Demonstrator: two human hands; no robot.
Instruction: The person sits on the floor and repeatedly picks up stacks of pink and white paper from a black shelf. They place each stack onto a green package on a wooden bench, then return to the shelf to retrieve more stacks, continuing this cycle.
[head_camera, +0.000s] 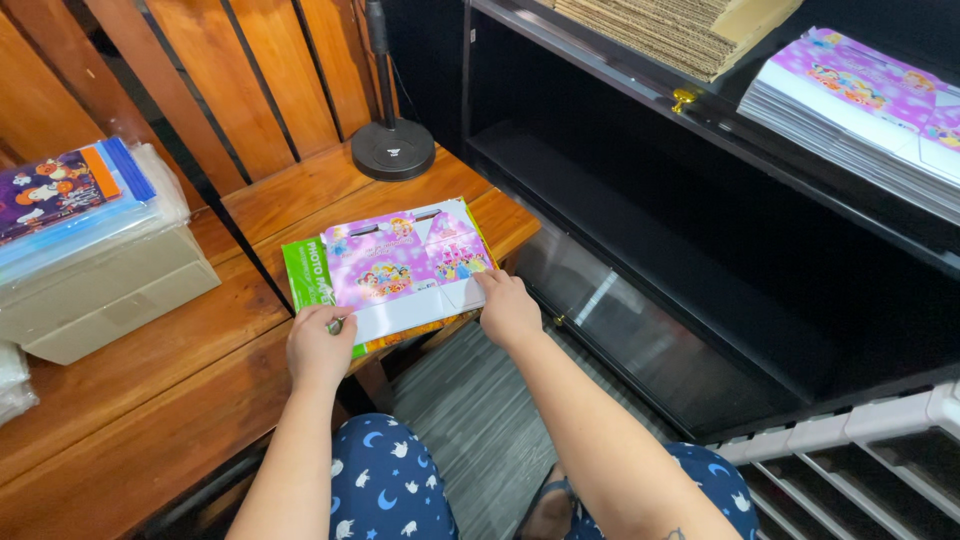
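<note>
Pink and purple cartoon print covers a flat, unfolded carton blank (405, 265) that is pressed down on the near corner of a wooden table (150, 390), where it is laid on top of a green paper pack (303, 272) whose edge shows at the blank's left side. The blank's white lower flap is pinned at its left end by the left hand (320, 345), which is curled with the fingers bent against the card, and something small and dark is seen at its fingertips, though what it is cannot be told. The flap's right end is held by the right hand (508, 308), whose fingers are laid flat and spread on the card. Behind the blank, a round black stand base (393, 150) is set on the table against slatted wooden panels (230, 80). At the table's far left, a pale box (100, 295) is topped with plastic-wrapped printed sheets (60, 195). To the right, a black shelf unit (700, 250) is seen, on which a stack of matching pink blanks (860, 110) and a pile of corrugated cardboard (660, 30) are stored. Blue trousers with moons (385, 490) are visible at the lower edge
</note>
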